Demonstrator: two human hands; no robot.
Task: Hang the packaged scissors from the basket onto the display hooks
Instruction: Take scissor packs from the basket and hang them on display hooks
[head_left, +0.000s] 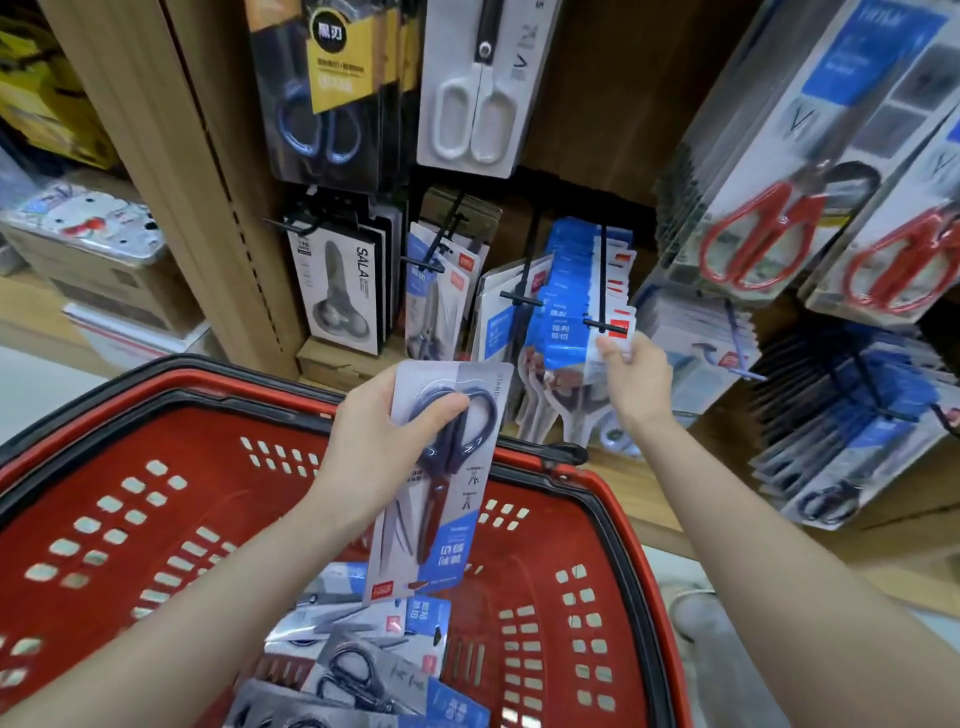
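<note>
Down at the bottom, a heap of grey-and-blue carded scissor packs (363, 670) lies on the floor of the red perforated plastic shopping basket (156, 415) with its black rim. Above the basket, the left hand (384, 441) grips one more carded pack of dark-handled scissors (441, 499). It is upside down, the blue label end pointing down into the basket, and the thumb is pressed across the handle loops with the fingers wrapped behind the card.

Up at the display, the right hand (634, 374) pinches the top corner of the front pack in a row of blue-and-white scissor packs (566, 332). These hang on a thin black metal display hook (603, 270), and the fingertips sit just beside its tip.

Further right hang clear packs of red-handled scissors (753, 244). High in the middle is a white-handled pair on a grey card (480, 104).
</note>
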